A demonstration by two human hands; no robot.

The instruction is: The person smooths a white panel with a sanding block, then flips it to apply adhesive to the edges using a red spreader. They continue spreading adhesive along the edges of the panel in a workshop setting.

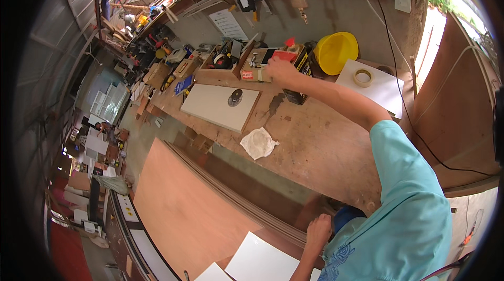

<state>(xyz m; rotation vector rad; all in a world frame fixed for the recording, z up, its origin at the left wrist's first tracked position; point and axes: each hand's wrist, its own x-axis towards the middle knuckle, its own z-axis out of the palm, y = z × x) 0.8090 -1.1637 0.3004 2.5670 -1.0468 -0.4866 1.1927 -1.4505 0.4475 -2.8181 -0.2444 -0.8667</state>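
My right hand (282, 70) reaches across the workbench (320, 139) with bent fingers, beside an open cardboard box (255, 74) of small parts. Whatever lies between the fingertips is hidden. A red flat item (285, 55) and a dark phone-like thing (268, 56) are close to it. Below my wrist stands a black and yellow can (295, 97). My left hand (318, 231) hangs low near my body with curled fingers, no object visible in it. A crumpled white rag (259, 143) lies on the bench. Left of it, a dark round disc (235, 97) rests on a white board (210, 103).
A yellow hard hat (336, 52) and a tape roll (363, 77) on a white sheet (344, 79) sit at the back right. A black cable (401, 89) hangs at the right. Plywood (184, 202) lies in front. Another person (108, 131) is far left.
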